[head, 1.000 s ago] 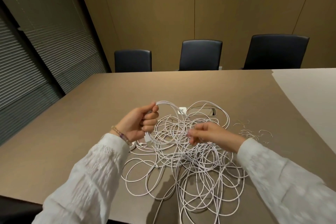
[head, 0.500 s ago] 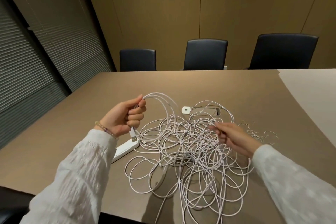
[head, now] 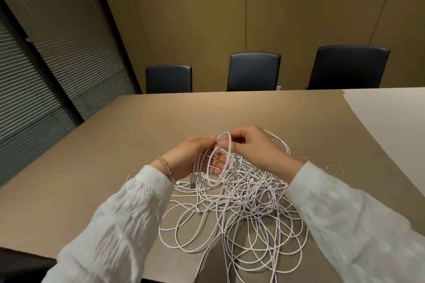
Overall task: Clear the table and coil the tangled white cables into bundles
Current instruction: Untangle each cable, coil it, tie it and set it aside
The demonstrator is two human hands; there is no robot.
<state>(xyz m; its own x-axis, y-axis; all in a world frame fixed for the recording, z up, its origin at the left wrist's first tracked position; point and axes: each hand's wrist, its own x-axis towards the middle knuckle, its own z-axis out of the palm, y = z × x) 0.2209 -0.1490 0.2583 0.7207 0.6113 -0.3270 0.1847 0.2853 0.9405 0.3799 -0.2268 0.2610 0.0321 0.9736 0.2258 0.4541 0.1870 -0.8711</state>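
Left hand (head: 195, 156) grips a coil (head: 218, 161) of white cables (head: 248, 209); right hand (head: 250, 147) pinches its top loop. No legible markings.

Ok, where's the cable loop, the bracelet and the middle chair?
cable loop (head: 208, 169): head view, left side of loop.
bracelet (head: 166, 165): head view, beads on left wrist.
middle chair (head: 254, 71): head view, backrest centre.

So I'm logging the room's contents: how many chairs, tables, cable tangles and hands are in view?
Chairs: 3 (left, middle, right)
Table: 1
Cable tangle: 1
Hands: 2 (left hand, right hand), both holding a coil from the tangle
Total: 7
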